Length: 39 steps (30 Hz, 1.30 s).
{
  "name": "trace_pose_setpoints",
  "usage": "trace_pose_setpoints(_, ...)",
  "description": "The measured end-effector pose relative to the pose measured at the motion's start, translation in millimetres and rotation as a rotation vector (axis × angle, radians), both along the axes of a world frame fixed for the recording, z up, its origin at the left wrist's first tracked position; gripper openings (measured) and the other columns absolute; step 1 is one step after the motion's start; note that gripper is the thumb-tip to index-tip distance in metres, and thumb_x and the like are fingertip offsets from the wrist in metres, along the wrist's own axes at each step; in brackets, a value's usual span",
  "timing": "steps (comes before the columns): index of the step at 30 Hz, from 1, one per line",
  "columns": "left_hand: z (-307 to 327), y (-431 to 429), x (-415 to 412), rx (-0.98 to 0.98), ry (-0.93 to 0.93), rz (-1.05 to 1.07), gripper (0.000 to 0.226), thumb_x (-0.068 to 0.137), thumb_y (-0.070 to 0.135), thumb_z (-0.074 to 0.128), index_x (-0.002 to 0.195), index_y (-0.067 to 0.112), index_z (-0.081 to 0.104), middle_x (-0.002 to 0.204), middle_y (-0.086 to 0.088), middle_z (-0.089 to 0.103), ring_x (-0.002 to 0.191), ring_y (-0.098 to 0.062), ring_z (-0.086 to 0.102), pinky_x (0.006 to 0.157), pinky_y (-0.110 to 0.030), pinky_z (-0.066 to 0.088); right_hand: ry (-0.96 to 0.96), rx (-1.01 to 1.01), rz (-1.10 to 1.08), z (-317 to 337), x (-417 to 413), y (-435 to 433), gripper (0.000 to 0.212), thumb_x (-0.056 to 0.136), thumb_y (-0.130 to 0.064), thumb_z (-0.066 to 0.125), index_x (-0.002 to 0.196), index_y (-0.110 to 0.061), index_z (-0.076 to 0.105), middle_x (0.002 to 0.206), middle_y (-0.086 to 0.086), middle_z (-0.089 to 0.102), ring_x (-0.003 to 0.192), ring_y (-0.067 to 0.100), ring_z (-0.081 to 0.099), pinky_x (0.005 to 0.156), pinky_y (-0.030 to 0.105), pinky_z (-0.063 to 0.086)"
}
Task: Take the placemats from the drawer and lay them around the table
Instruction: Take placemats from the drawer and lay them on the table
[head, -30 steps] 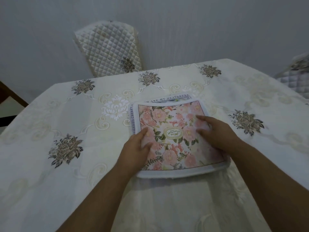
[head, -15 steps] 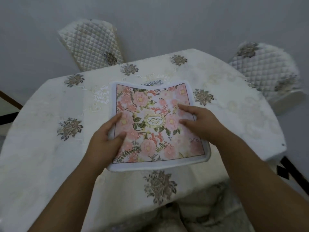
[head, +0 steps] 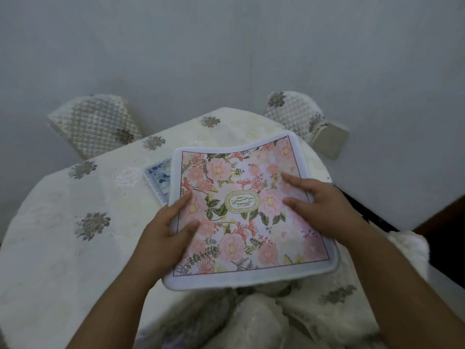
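Held over the counter, the floral placemat bows at its far edge, so it looks light and floppy, best carried as here, left hand and right hand grips pinching opposite side borders.

We see a soft, matt, printed fabric placemat, a faintly shiny embroidered desk cloth, and quilted, textured fabric chair covers.
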<state>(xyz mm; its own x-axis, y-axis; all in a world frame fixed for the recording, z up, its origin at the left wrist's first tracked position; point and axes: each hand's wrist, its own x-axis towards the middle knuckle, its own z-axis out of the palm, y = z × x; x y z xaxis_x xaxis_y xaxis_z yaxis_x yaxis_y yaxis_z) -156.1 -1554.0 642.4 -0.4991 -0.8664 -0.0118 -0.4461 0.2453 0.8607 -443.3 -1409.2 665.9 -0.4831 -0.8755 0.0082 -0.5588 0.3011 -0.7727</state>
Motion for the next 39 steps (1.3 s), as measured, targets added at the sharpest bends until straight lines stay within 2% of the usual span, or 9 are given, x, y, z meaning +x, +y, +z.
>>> trace_pose_setpoints(4, 7, 47, 7, 0.001, 0.020, -0.171, 0.057, 0.092, 0.029, 0.069, 0.140, 0.052, 0.048, 0.125, 0.028, 0.053, 0.115, -0.008, 0.059, 0.102, -0.036, 0.050, -0.002, 0.034, -0.173, 3, 33, 85, 0.054, 0.086, -0.032, 0.073, 0.134, -0.043, 0.054, 0.131, -0.009, 0.059, 0.112, 0.007, 0.059, 0.096, 0.021, 0.047)
trace_pose_setpoints(7, 14, 82, 2, 0.012, 0.041, -0.271, 0.057, 0.092, 0.027, 0.069, 0.139, 0.052, 0.050, 0.121, 0.030, 0.053, 0.111, -0.004, 0.060, 0.102, -0.039, 0.051, -0.068, 0.014, -0.319, 13, 52, 149, 0.052, 0.086, -0.030, 0.073, 0.133, -0.042, 0.057, 0.123, -0.014, 0.059, 0.096, 0.000, 0.060, 0.072, 0.000, 0.044)
trace_pose_setpoints(10, 21, 120, -18, 0.023, 0.065, -0.374, 0.056, 0.092, 0.027, 0.070, 0.138, 0.051, 0.052, 0.121, 0.029, 0.054, 0.111, -0.001, 0.060, 0.102, -0.035, 0.051, -0.113, -0.006, -0.454, 28, 62, 215, 0.050, 0.087, -0.028, 0.072, 0.132, -0.043, 0.057, 0.118, -0.015, 0.059, 0.086, -0.008, 0.060, 0.060, -0.001, 0.044)
trace_pose_setpoints(16, 40, 200, -84, -0.039, 0.083, -0.621, 0.055, 0.093, 0.029, 0.068, 0.139, 0.052, 0.049, 0.118, 0.036, 0.050, 0.106, 0.010, 0.055, 0.097, -0.024, 0.047, -0.115, -0.066, -0.709, 45, 61, 339, 0.050, 0.086, -0.030, 0.073, 0.131, -0.046, 0.057, 0.124, -0.013, 0.061, 0.092, 0.001, 0.065, 0.070, 0.014, 0.054)
trace_pose_setpoints(20, 46, 256, -135, -0.014, 0.072, -0.747, 0.054, 0.094, 0.029, 0.067, 0.138, 0.055, 0.049, 0.122, 0.032, 0.052, 0.104, 0.007, 0.058, 0.086, -0.016, 0.051, -0.138, -0.115, -0.827, 39, 45, 410, 0.050, 0.086, -0.027, 0.074, 0.131, -0.044, 0.058, 0.122, -0.015, 0.063, 0.089, -0.002, 0.066, 0.069, 0.013, 0.055)
trace_pose_setpoints(24, 45, 320, -195, -0.022, 0.049, -0.854, 0.056, 0.093, 0.028, 0.068, 0.137, 0.057, 0.049, 0.125, 0.024, 0.057, 0.107, -0.002, 0.063, 0.088, -0.024, 0.055, -0.145, -0.111, -0.938, 32, 14, 481, 0.048, 0.086, -0.028, 0.073, 0.130, -0.044, 0.059, 0.121, -0.014, 0.063, 0.087, 0.000, 0.066, 0.062, 0.010, 0.053)
trace_pose_setpoints(31, 27, 421, -293, 0.115, 0.064, -0.900, 0.053, 0.091, 0.018, 0.070, 0.125, 0.058, 0.059, 0.122, 0.023, 0.058, 0.109, -0.007, 0.066, 0.089, -0.034, 0.059, -0.132, -0.046, -0.997, 18, -71, 585, 0.049, 0.089, -0.029, 0.069, 0.133, -0.045, 0.055, 0.120, -0.013, 0.055, 0.091, 0.009, 0.064, 0.060, 0.017, 0.055)
trace_pose_setpoints(34, 17, 446, -325, 0.182, 0.064, -0.856, 0.057, 0.091, 0.011, 0.070, 0.125, 0.056, 0.060, 0.125, 0.013, 0.059, 0.109, -0.012, 0.067, 0.089, -0.039, 0.059, -0.115, -0.020, -0.966, 16, -111, 608, 0.050, 0.088, -0.029, 0.070, 0.133, -0.045, 0.055, 0.123, -0.013, 0.054, 0.098, 0.010, 0.061, 0.074, 0.024, 0.058)
trace_pose_setpoints(39, 12, 467, -365, 0.094, 0.045, -0.780, 0.050, 0.090, 0.025, 0.072, 0.130, 0.052, 0.056, 0.121, 0.022, 0.055, 0.111, -0.001, 0.060, 0.092, -0.027, 0.054, -0.103, 0.036, -0.886, 16, -169, 614, 0.051, 0.089, -0.029, 0.069, 0.134, -0.046, 0.053, 0.117, -0.017, 0.050, 0.094, 0.002, 0.056, 0.076, 0.020, 0.054)
